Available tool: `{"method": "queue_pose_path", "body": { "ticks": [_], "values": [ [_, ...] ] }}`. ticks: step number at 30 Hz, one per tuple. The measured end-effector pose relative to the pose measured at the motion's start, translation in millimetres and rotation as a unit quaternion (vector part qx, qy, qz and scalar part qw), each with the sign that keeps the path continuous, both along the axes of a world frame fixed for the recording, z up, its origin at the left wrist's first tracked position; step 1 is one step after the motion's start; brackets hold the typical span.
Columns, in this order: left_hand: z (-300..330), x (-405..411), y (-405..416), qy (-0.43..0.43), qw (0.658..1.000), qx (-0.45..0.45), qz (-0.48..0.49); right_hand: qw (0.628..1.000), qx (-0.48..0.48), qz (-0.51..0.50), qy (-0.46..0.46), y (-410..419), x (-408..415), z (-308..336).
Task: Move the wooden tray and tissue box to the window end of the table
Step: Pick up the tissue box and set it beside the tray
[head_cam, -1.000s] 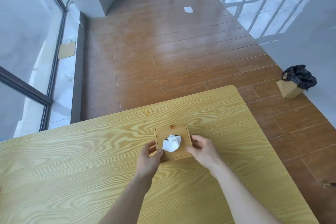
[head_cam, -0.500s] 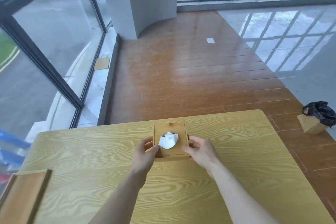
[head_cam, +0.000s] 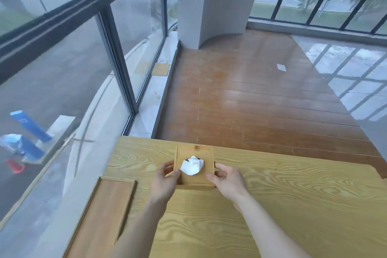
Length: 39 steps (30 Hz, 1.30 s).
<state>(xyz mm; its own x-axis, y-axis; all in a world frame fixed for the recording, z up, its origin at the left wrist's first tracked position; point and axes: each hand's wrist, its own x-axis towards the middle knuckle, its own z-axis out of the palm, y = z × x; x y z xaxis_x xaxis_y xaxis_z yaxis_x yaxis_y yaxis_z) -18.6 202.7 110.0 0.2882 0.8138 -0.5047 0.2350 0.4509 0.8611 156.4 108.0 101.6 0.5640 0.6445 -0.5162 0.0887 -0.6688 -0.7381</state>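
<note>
Head view: both hands clasp square wooden tissue box (head_cam: pixel 195 165) by its sides, for carrying.
Left grip (head_cam: pixel 165 182): closed on box.
Right grip (head_cam: pixel 227 182): closed on box.
Flat wooden tray (head_cam: pixel 102 216): already at surface's (head_cam: pixel 293 205) window end.

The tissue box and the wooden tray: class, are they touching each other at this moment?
Apart. The head view shows a bare strip of table between the tissue box, held by both hands, and the wooden tray lying nearer the window.

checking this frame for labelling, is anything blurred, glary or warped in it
Head view: the window frame and the street outside are smeared with motion blur and bowed by the wide lens; the glossy floor mirrors the window bars in pale glare; the tissue box, both hands and the wooden tray on the table read fairly sharp under soft daylight, with faint shadows.
</note>
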Motion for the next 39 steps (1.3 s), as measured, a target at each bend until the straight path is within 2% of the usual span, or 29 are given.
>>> {"method": "queue_pose_path", "body": {
  "ticks": [8,19,29,33,39],
  "values": [
    [-19.6,-88.5,84.9,0.005,0.999,-0.003,0.047,1.000,0.003,0.019,0.009,97.6,-92.8,-20.7],
    [-50.3,-138.3,170.0,0.034,0.997,-0.015,0.070,0.999,-0.027,0.030,0.017,191.9,-151.7,-51.6],
    [-80.3,-150.5,201.7,0.054,0.997,-0.019,0.058,0.996,-0.059,0.071,0.020,223.3,-176.2,-80.5],
    [-95.4,-153.2,203.2,0.064,0.997,-0.014,0.046,0.996,-0.082,0.037,0.013,228.7,-175.2,-89.2],
    [-101.1,-151.9,210.4,0.074,0.997,0.008,0.030,0.993,-0.092,-0.020,0.067,240.1,-169.9,-98.9]
  ]
}}
